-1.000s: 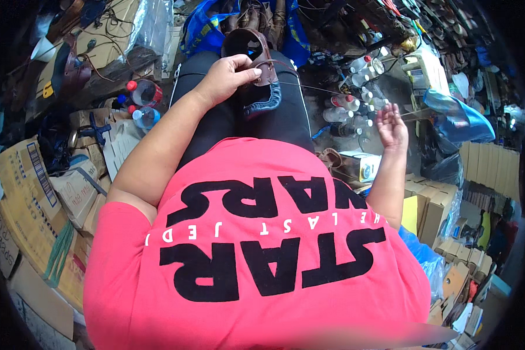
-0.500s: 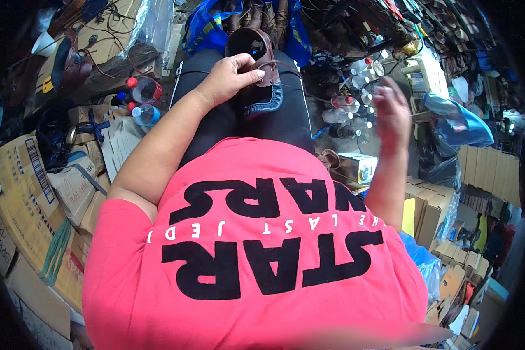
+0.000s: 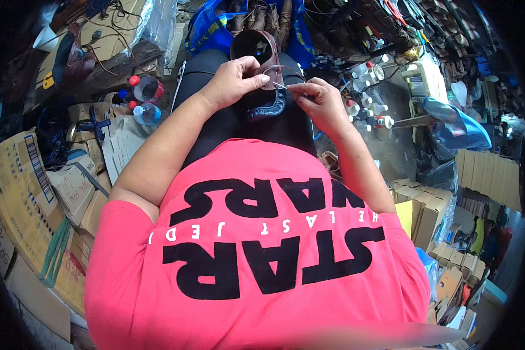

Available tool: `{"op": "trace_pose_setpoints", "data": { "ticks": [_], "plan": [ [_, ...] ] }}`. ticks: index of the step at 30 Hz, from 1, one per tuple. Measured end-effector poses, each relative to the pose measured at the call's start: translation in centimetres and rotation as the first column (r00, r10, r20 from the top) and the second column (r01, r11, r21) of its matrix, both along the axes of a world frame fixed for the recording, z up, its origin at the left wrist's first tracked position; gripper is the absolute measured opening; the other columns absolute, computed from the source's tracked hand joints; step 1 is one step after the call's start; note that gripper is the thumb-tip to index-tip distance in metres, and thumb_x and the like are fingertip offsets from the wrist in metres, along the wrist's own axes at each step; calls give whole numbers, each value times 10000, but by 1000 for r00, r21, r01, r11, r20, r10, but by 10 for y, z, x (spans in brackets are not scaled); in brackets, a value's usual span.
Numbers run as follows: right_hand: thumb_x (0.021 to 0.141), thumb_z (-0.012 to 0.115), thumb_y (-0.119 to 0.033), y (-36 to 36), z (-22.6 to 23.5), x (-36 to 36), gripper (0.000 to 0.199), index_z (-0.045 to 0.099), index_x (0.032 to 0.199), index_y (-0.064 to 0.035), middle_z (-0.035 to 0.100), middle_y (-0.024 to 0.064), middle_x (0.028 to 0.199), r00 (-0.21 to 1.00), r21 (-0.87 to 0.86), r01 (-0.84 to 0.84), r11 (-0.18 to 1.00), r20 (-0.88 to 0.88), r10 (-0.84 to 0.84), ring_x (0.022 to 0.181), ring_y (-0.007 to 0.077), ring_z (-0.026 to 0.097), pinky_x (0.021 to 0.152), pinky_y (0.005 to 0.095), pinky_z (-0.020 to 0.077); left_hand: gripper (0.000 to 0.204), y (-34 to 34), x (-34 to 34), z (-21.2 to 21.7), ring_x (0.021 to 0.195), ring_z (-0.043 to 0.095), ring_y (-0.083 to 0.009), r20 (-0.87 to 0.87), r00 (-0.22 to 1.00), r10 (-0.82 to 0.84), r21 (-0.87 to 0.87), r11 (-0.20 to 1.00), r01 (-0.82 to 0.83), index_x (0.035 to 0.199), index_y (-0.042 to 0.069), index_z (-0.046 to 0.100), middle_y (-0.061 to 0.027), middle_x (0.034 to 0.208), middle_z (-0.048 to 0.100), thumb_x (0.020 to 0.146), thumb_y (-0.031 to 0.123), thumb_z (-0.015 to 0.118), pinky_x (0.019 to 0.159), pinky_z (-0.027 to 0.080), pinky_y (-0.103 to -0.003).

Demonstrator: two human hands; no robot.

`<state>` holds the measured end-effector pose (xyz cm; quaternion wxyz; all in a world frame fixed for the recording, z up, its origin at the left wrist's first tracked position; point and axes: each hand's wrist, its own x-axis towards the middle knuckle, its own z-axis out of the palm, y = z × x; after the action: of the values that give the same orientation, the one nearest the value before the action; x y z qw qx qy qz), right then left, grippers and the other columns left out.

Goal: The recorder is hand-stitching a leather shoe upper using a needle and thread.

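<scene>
On my lap lies a brown leather shoe upper (image 3: 272, 51) with a dark, gathered padded edge (image 3: 267, 109) nearest to me. My left hand (image 3: 237, 85) pinches the leather's rim between thumb and fingers. From the right, my right hand (image 3: 323, 105) grips a thin, shiny needle (image 3: 279, 86) between thumb and forefinger. The needle's tip touches or nearly touches the leather, beside my left thumb. A thin brown cord (image 3: 286, 67) loops out from the upper above the needle.
Past my knees a blue bag (image 3: 201, 29) holds brown shoe-like pieces. Red-capped bottles (image 3: 147, 89) stand at left, near cardboard boxes (image 3: 32, 204). Several white bottles (image 3: 364, 99) stand at right, with a blue plastic bag (image 3: 458, 122) and more boxes (image 3: 423, 207) beyond.
My right hand has swung in from the far right to the shoe upper, and the needle in it now shows. My left hand keeps its pinch on the leather.
</scene>
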<state>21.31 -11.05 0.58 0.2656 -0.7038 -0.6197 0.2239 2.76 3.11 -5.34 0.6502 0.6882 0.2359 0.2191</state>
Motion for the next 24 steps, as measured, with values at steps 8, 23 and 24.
{"op": "trace_pose_setpoints", "data": {
  "ticks": [8,23,24],
  "plan": [
    [782,645,-89,2,20,-4,196,716,964,-77,584,89,785,998,-76,6,997,67,0,733,210,593,679,311,474,149,-7,-5,11,792,520,-43,35,999,-40,30,999,39,943,47,600,40,843,577,862,149,672,730,440,-216],
    [806,683,-69,9,4,-3,182,691,985,-34,616,41,801,993,-78,29,997,-114,-38,703,115,573,644,267,458,366,-5,-6,18,1149,541,-249,22,997,-74,424,904,57,1096,96,662,-107,1237,562,742,21,601,996,406,-337],
    [812,696,-71,11,-1,-4,190,675,993,-20,613,15,795,964,-119,75,990,-245,-103,702,87,558,640,253,453,366,-5,-5,20,1149,541,-249,23,997,-74,425,903,57,1096,96,662,-107,1237,562,742,21,601,996,406,-337]
  ]
}}
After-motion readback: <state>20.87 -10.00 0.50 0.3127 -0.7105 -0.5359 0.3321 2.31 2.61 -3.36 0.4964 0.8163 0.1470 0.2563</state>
